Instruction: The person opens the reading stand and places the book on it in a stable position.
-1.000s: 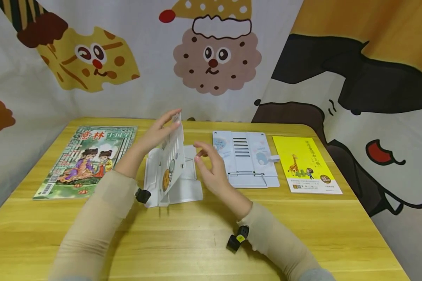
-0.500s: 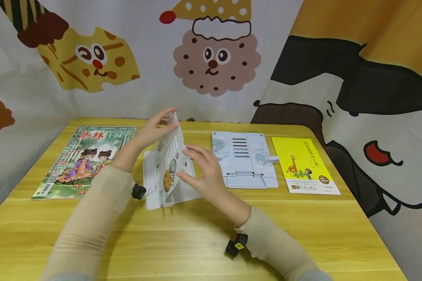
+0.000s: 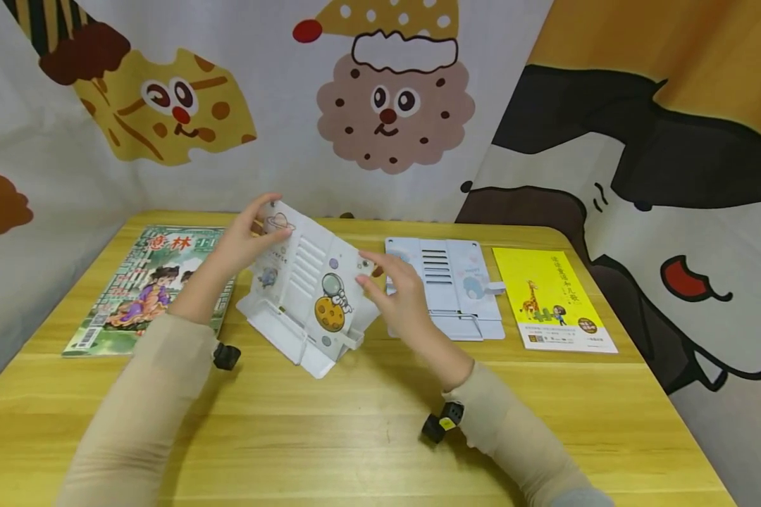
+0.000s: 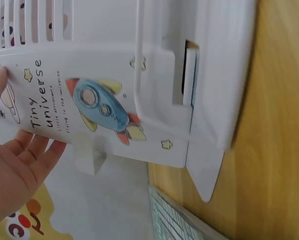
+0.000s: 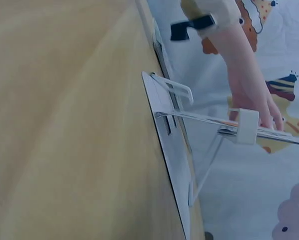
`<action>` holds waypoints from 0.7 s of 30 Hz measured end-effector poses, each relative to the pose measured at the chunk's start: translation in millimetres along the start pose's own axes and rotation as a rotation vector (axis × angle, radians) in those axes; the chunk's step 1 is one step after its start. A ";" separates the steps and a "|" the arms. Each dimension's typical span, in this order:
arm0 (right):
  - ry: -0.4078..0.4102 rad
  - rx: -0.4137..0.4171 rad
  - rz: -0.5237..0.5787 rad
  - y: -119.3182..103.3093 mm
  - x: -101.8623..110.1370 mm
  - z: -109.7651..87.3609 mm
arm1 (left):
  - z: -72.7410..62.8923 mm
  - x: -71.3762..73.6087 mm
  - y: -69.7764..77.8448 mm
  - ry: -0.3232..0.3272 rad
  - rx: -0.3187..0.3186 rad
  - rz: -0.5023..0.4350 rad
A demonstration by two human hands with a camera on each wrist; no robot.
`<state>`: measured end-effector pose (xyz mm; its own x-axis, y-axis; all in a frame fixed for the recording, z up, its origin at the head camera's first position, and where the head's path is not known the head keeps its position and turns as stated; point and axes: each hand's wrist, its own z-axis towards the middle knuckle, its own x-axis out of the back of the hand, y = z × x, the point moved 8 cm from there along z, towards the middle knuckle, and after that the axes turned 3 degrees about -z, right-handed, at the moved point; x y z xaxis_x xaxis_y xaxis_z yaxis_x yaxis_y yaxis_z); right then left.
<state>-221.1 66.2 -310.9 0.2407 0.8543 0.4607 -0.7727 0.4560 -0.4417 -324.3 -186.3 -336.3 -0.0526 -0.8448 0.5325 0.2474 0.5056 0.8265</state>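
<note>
A white book stand (image 3: 311, 271) printed with an astronaut and planets stands tilted back on its base plate, turned at an angle on the desk. My left hand (image 3: 237, 243) grips its upper left corner, thumb on the printed face. In the left wrist view, the left hand (image 4: 22, 167) has its fingers behind the panel, near a blue rocket print (image 4: 100, 106). My right hand (image 3: 406, 292) pinches the upper right corner between thumb and index finger. Seen side-on in the right wrist view, the stand's panel rises from its base (image 5: 164, 135) with a wire prop behind; the right hand is out of that view.
A second, pale blue book stand (image 3: 466, 266) lies flat behind my right hand. Right of it is a yellow book (image 3: 548, 299). A green magazine (image 3: 142, 292) lies at the left, partly behind my left arm. A cartoon curtain (image 3: 279, 127) hangs behind the wooden desk (image 3: 330, 436).
The stand has swung from nearly edge-on to facing me more. My left hand moved left with its corner. My right hand, apart from the panel a second ago, now holds the right corner.
</note>
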 end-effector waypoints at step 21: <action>-0.296 -0.328 -0.003 72.5 -31.5 37.9 | -15.8 23.2 -13.1 0.266 -0.009 0.031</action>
<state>-307.0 62.9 -328.2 0.0275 0.7661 0.6422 -0.5335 0.5545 -0.6387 -313.4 -215.4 -337.7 0.2107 -0.8460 0.4897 0.2531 0.5311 0.8086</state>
